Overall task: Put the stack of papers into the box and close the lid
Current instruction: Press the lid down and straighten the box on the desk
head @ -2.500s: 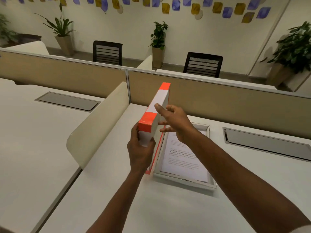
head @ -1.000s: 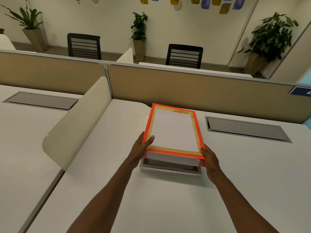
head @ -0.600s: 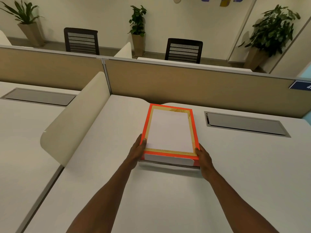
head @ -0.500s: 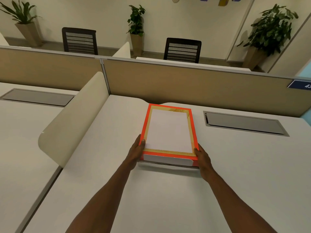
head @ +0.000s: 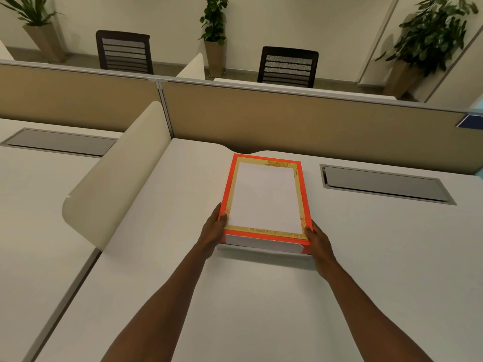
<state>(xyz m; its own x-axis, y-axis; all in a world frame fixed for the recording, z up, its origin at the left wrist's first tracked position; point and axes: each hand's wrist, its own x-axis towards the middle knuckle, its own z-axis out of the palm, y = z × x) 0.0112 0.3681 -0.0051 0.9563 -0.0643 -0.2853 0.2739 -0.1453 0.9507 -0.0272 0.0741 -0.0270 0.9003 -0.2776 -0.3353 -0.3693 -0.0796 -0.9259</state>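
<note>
The left hand [head: 213,229] grips the near left corner of the lid [head: 266,198], thumb laid over the orange top edge and the remaining fingers hidden down the side. The right hand [head: 317,240] mirrors it at the near right corner, thumb on top of the rim, palm against the side wall. Both hands are closed onto the lid, one at each corner, with bare forearms reaching in from below.

The lid is orange-edged with a gold band framing a plain white panel, and it sits flat and level over the box [head: 264,245], whose pale near wall shows just under the orange rim. The stack of papers is out of sight; I cannot tell from here whether the lid is seated all the way down.

The box rests on the white surface [head: 261,296], near its back edge. A grey cable hatch [head: 386,184] is set into the surface to the right, apart from the box. A cream curved divider [head: 117,178] rises to the left, and a tan partition [head: 287,121] runs along the back. Beyond it stand two black chairs [head: 287,66] and potted plants [head: 433,32].
</note>
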